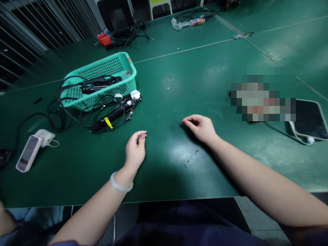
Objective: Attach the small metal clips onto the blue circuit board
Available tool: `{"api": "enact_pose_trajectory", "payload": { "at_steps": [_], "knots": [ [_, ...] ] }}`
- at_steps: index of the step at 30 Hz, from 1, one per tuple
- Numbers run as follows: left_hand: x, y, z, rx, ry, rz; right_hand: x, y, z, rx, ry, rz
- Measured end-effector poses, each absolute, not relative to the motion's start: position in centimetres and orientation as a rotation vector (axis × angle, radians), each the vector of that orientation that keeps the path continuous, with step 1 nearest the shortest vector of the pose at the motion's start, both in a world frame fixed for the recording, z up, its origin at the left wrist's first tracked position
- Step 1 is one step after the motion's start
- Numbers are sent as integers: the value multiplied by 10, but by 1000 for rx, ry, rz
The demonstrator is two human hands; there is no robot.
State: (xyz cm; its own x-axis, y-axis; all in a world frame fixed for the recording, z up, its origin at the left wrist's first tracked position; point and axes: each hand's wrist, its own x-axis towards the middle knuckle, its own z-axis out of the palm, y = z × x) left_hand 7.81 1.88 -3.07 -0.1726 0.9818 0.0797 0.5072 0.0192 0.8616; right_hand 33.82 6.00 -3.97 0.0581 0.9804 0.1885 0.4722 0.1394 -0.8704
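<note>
My left hand (135,149) is raised over the green table (164,164), thumb and fingers pinched together. Something small and greyish may sit between its fingertips, but I cannot make it out. A pale bangle circles that wrist. To the right, my right hand (201,127) is near the tabletop with thumb and forefinger pressed together; whatever they hold, if anything, is too small to name. Beyond my left hand lies a black corded tool (116,112) with a yellow tag, next to a turquoise plastic basket (132,70). Black corded tools (98,83) lie inside the basket.
A white device with a screen (29,153) lies at the left. On the right are a phone (311,118) with a white cable and a blurred-out item (256,99). Farther back are a red container (104,39), black cables and a plastic-wrapped tool (188,22). A person's arm shows lower left.
</note>
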Motion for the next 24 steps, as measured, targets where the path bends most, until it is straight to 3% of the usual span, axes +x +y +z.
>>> {"api": "enact_pose_trajectory", "payload": {
  "at_steps": [7, 17, 24],
  "knots": [
    [158, 50, -22, 936, 1095, 1281, 339, 61, -40, -1412, -1761, 722],
    [157, 53, -23, 763, 984, 1237, 325, 59, -36, -1368, -2180, 570],
    [155, 58, -28, 833, 1014, 1127, 326, 57, -32, -1260, -2110, 616]
  ]
}}
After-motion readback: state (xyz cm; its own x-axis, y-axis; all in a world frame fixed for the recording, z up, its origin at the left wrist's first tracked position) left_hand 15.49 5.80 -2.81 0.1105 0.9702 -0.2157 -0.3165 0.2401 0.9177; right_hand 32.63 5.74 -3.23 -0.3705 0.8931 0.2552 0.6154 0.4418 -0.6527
